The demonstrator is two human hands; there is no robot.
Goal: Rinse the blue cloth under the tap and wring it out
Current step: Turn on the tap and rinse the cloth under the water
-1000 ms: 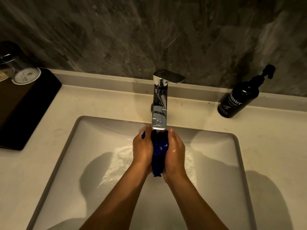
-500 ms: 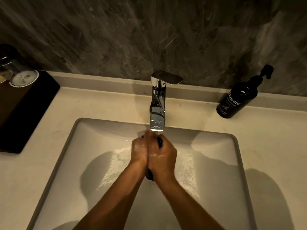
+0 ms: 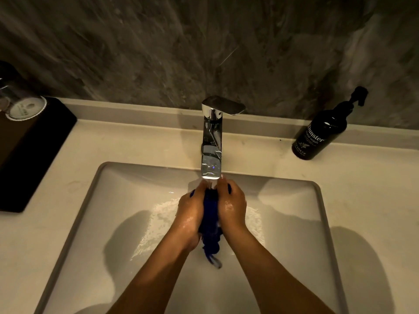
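Fingertips of both hands are hidden behind the bunched blue cloth (image 3: 210, 225) and the spout, so the exact finger curl is hard to read. Glass (image 3: 21, 103) on dark tray (image 3: 34, 155) is cut off at frame left; black soap bottle (image 3: 322, 132) right of tap (image 3: 212, 143). Left hand (image 3: 191, 214) and right hand (image 3: 231, 207) grip the cloth between them under the stream, over sink (image 3: 90, 200); its tail hangs below the palms.

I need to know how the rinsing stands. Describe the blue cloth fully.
The blue cloth is dark blue, wet and bunched into a long wad, held upright between the left hand and right hand over the sink. Its top sits in the stream under the tap; a thin tail hangs below the hands, dripping.
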